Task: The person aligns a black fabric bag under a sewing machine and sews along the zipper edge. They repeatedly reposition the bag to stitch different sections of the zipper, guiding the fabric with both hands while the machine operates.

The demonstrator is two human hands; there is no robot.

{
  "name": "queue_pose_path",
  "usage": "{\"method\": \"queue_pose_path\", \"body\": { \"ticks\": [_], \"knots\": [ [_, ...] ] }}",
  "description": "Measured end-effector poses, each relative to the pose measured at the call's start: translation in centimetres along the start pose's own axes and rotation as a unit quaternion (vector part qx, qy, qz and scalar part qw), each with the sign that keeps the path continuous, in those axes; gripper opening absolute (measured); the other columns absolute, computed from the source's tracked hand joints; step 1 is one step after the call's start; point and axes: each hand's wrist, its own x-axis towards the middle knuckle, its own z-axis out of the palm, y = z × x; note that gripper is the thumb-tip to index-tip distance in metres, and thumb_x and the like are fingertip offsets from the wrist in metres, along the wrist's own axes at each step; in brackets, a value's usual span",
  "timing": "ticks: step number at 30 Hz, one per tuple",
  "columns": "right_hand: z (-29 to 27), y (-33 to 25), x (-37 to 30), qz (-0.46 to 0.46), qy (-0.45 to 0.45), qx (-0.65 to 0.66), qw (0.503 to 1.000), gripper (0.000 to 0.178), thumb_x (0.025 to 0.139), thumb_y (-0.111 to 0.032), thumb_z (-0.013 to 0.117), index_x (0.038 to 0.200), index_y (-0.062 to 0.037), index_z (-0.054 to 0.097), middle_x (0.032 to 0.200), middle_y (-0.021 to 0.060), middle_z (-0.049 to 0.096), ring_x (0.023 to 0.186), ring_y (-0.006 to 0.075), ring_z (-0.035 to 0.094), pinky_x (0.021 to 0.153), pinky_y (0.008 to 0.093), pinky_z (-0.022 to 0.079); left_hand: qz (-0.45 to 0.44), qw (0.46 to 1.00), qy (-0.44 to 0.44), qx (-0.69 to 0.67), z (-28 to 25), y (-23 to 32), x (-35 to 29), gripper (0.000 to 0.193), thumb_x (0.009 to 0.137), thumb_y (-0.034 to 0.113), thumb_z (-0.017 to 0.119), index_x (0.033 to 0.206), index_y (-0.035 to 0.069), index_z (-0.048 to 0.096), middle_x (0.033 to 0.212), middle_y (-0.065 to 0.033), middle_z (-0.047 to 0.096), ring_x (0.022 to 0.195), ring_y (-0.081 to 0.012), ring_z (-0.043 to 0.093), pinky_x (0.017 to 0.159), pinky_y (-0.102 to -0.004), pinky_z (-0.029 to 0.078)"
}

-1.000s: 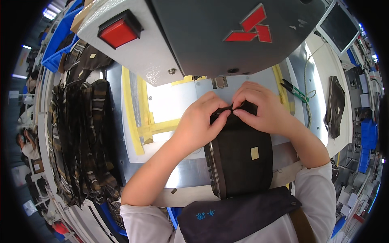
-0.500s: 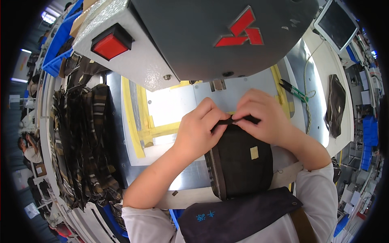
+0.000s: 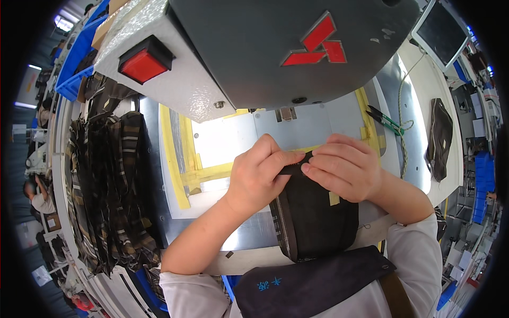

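A dark brown fabric pouch (image 3: pixel 318 228) hangs over the table's front edge between my forearms. A metal zipper (image 3: pixel 284 225) runs down its left side, and a small pale yellow tag (image 3: pixel 333 198) sits on its front, partly covered by my fingers. My left hand (image 3: pixel 255 172) is closed on the left part of the pouch's far edge, thumb and index finger pinching the fabric. My right hand (image 3: pixel 344 168) pinches the same edge just beside it, its fingertips nearly touching the left index finger. Both hands are just in front of the sewing machine (image 3: pixel 286 69).
Yellow tape strips (image 3: pixel 209 173) frame the machine bed. Dark striped fabric pieces (image 3: pixel 114 185) pile up at left, near a blue bin (image 3: pixel 71 79). Right of the bed lie green-handled snips (image 3: pixel 385 121) by a cord, and another dark pouch (image 3: pixel 440 140). A screen (image 3: pixel 441 32) stands at far right.
My right hand has lowered and turned, its fingers now lying over the pouch's front and part of the tag. My left index finger has stretched along the edge.
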Motion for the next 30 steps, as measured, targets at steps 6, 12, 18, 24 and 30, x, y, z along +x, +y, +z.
{"method": "queue_pose_path", "body": {
  "ticks": [6,12,18,24,30],
  "knots": [
    [-0.1,0.6,0.5,0.231,-0.049,0.189,0.953,0.013,0.076,-0.011,0.075,0.085,-0.0062,0.067,0.083,0.0056,0.064,0.072,0.0198,0.062,0.063,0.0324,0.050,-0.126,0.987,-0.058,-0.086,-0.8,0.5,0.7,0.021,0.069,-0.003,0.076,0.086,0.005,0.067,0.077,-0.0067,0.050,0.063,-0.0210,0.055,0.055,-0.0320,0.044],
    [0.6,1.3,0.1,0.432,-0.128,0.330,0.830,0.018,0.082,-0.019,0.074,0.087,-0.0025,0.068,0.080,0.0096,0.066,0.070,0.0200,0.062,0.063,0.0314,0.047,-0.279,0.931,-0.150,-0.184,-0.9,-0.1,1.2,0.017,0.076,0.006,0.078,0.076,0.002,0.061,0.072,-0.0011,0.049,0.066,-0.0104,0.046,0.060,-0.0248,0.036],
    [0.6,1.6,0.6,0.503,-0.164,0.363,0.767,0.021,0.084,-0.020,0.073,0.090,-0.0004,0.069,0.080,0.0092,0.068,0.071,0.0152,0.061,0.065,0.0301,0.047,-0.321,0.907,-0.179,-0.205,-1.0,-0.3,1.4,0.017,0.078,0.009,0.076,0.080,0.001,0.061,0.073,0.0010,0.050,0.068,-0.0072,0.044,0.061,-0.0240,0.036],
    [0.7,1.6,0.6,0.508,-0.148,0.378,0.760,0.021,0.084,-0.019,0.072,0.088,0.0015,0.068,0.078,0.0095,0.067,0.070,0.0146,0.060,0.065,0.0293,0.047,-0.340,0.884,-0.189,-0.258,-1.4,-0.8,1.5,0.019,0.087,0.016,0.068,0.084,-0.002,0.063,0.076,-0.0050,0.055,0.067,-0.0117,0.049,0.061,-0.0271,0.040],
    [0.7,1.7,0.6,0.498,-0.157,0.377,0.765,0.020,0.084,-0.018,0.072,0.088,0.0019,0.068,0.078,0.0084,0.067,0.069,0.0131,0.059,0.064,0.0288,0.047,-0.332,0.888,-0.189,-0.255,-1.2,-0.6,1.6,0.015,0.092,0.012,0.063,0.084,-0.001,0.061,0.077,0.0008,0.050,0.071,-0.0073,0.043,0.065,-0.0233,0.036]
  ]
}}
